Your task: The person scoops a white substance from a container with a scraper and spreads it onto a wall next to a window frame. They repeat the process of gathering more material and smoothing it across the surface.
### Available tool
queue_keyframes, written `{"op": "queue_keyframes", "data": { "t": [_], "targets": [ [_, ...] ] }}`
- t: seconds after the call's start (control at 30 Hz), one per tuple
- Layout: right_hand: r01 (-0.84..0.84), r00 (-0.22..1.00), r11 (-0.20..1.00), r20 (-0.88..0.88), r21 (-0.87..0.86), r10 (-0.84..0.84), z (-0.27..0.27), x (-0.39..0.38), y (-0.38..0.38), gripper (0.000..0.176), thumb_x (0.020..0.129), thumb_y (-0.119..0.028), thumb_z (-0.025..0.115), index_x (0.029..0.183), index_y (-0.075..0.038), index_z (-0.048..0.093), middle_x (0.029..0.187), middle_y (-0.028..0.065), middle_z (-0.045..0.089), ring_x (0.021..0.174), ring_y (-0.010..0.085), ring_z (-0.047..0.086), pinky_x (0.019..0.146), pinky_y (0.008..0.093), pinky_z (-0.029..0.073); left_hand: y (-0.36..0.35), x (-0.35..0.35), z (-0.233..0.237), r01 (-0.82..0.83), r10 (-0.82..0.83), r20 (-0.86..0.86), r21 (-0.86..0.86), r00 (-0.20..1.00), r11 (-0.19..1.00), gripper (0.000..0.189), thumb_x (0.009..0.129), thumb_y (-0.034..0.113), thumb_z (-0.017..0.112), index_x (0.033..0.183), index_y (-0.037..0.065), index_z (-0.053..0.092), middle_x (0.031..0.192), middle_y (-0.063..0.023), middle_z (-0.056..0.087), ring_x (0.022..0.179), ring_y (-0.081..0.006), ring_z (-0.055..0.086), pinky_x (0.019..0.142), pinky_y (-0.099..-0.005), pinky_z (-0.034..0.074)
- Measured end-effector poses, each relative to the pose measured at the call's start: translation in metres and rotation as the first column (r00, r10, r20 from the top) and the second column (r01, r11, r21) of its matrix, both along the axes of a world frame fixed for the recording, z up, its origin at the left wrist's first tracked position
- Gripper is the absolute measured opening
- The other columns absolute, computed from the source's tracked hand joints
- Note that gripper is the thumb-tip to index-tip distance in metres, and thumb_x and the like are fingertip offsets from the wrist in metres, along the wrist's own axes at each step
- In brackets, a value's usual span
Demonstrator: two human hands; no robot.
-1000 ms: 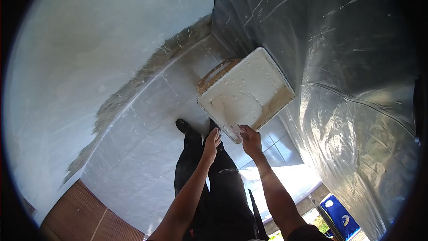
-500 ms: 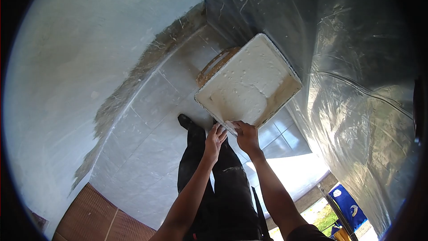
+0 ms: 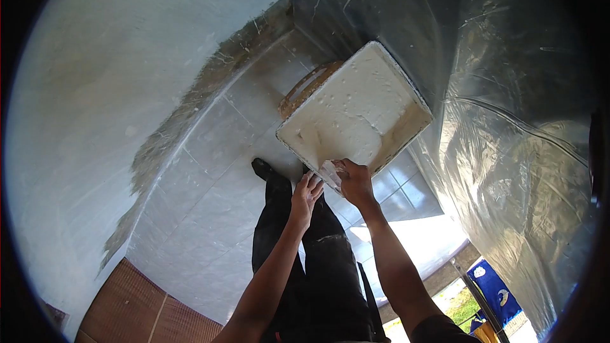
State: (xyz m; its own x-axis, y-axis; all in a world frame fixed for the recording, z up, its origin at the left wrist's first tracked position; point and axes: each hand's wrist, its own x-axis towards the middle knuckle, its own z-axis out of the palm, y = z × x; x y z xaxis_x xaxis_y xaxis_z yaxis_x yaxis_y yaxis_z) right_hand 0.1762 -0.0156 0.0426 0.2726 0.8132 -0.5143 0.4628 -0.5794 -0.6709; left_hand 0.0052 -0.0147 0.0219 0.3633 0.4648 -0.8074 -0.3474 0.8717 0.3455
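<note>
Far out past the left hand's fingers, a smooth pale wall curves down to a rough grey band, scratchy and ragged-edged. Nearer those fingers is a dark shoe on smooth, smeared floor tiles. The left hand has its fingers bent and slightly spread beside the tub's near corner; whether they grip anything, I can't tell. Beyond their tips sits a scuffed brown object with a rounded edge, partly under the tub. Just right of them, the flat whitish piece is clamped in the right hand's closed fingers. It has tipped to show more of its face, which suggests it's being turned at the corner. Ahead of those fingers, the rectangular tub holds thick off-white paste, pitted and softly ridged. Farther right hangs crinkled, shiny plastic sheeting, streaked with white.
</note>
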Motion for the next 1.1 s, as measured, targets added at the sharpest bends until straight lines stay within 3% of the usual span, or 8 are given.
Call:
{"op": "queue_keyframes", "data": {
  "t": [0.23, 0.33, 0.37, 0.43, 0.53, 0.67, 0.87, 1.1],
  "targets": [
    [-0.015, 0.997, 0.998, -0.074, -0.065, 0.010, -0.010, 0.019, 0.000, 0.036, 0.087, 0.000, 0.060, 0.122, -0.002, 0.068, 0.116, 0.0243, 0.071, 0.112, 0.0359, 0.068, 0.094, 0.0405, 0.053, -0.003, -0.002, -0.003, 0.001, -0.001, 0.004, -0.006, 1.000, 1.000, 0.083, 0.105, 0.054, 0.043, 0.161, -0.003, 0.019, 0.165, -0.0230, 0.028, 0.152, -0.0398, 0.030, 0.125, -0.0514, 0.018],
    [0.328, 0.834, 0.934, -0.421, -0.141, -0.357, -0.019, 0.037, -0.013, 0.039, 0.089, 0.003, 0.056, 0.127, 0.005, 0.063, 0.115, 0.0086, 0.072, 0.103, 0.0147, 0.066, 0.089, 0.0279, 0.051, -0.004, -0.002, -0.008, 0.007, -0.006, -0.037, 0.029, 0.999, 1.000, 0.082, 0.105, 0.053, 0.043, 0.162, -0.001, 0.018, 0.165, -0.0222, 0.029, 0.153, -0.0387, 0.028, 0.126, -0.0511, 0.017],
    [0.327, 0.836, 0.935, -0.420, -0.136, -0.353, -0.013, 0.041, -0.015, 0.039, 0.089, 0.003, 0.056, 0.127, 0.005, 0.063, 0.115, 0.0086, 0.072, 0.103, 0.0147, 0.066, 0.089, 0.0279, 0.051, -0.002, -0.002, -0.008, 0.004, -0.003, -0.035, 0.033, 0.999, 0.999, 0.082, 0.105, 0.053, 0.043, 0.162, -0.001, 0.018, 0.165, -0.0222, 0.029, 0.153, -0.0387, 0.028, 0.126, -0.0511, 0.017],
    [0.482, 0.619, 0.837, -0.575, -0.259, -0.535, -0.001, 0.045, -0.024, 0.046, 0.088, 0.002, 0.053, 0.134, 0.003, 0.059, 0.117, 0.0069, 0.070, 0.101, 0.0141, 0.066, 0.084, 0.0269, 0.051, 0.000, -0.002, -0.004, 0.013, -0.001, -0.147, 0.084, 0.989, 0.996, 0.080, 0.105, 0.049, 0.044, 0.162, 0.001, 0.015, 0.165, -0.0210, 0.029, 0.154, -0.0367, 0.026, 0.126, -0.0510, 0.015],
    [0.532, 0.419, 0.797, -0.729, -0.285, -0.541, -0.007, 0.057, -0.046, 0.056, 0.084, 0.001, 0.052, 0.140, 0.003, 0.053, 0.123, 0.0068, 0.068, 0.102, 0.0147, 0.065, 0.083, 0.0265, 0.050, 0.012, -0.003, 0.006, 0.007, 0.019, -0.162, 0.159, 0.987, 0.987, 0.079, 0.106, 0.045, 0.046, 0.162, 0.001, 0.014, 0.166, -0.0208, 0.027, 0.155, -0.0348, 0.024, 0.127, -0.0498, 0.014],
    [0.544, 0.395, 0.801, -0.765, -0.251, -0.509, 0.002, 0.059, -0.052, 0.064, 0.081, -0.003, 0.054, 0.144, 0.005, 0.048, 0.128, 0.0078, 0.065, 0.107, 0.0173, 0.066, 0.087, 0.0286, 0.051, 0.021, -0.003, 0.013, -0.030, 0.057, -0.161, 0.165, 0.985, 0.986, 0.078, 0.106, 0.042, 0.048, 0.162, 0.001, 0.015, 0.167, -0.0214, 0.024, 0.156, -0.0327, 0.022, 0.127, -0.0474, 0.015],
    [0.646, 0.189, 0.733, -0.886, -0.212, -0.423, 0.048, 0.058, -0.045, 0.067, 0.084, -0.012, 0.064, 0.147, 0.003, 0.045, 0.137, 0.0123, 0.061, 0.124, 0.0266, 0.062, 0.104, 0.0416, 0.051, 0.032, -0.004, 0.042, -0.023, 0.073, -0.138, 0.330, 0.988, 0.944, 0.079, 0.105, 0.041, 0.048, 0.162, -0.002, 0.011, 0.167, -0.0224, 0.022, 0.157, -0.0298, 0.019, 0.128, -0.0446, 0.012],
    [0.663, 0.101, 0.737, -0.960, -0.131, -0.261, 0.129, 0.056, -0.012, 0.065, 0.083, -0.014, 0.074, 0.143, -0.007, 0.050, 0.126, 0.0054, 0.066, 0.110, 0.0223, 0.067, 0.086, 0.0375, 0.058, 0.064, -0.006, 0.134, -0.033, 0.116, -0.142, 0.488, 0.983, 0.872, 0.070, 0.108, 0.037, 0.044, 0.160, -0.002, 0.018, 0.164, -0.0214, 0.033, 0.154, -0.0280, 0.026, 0.126, -0.0395, 0.017]
  ]
}}
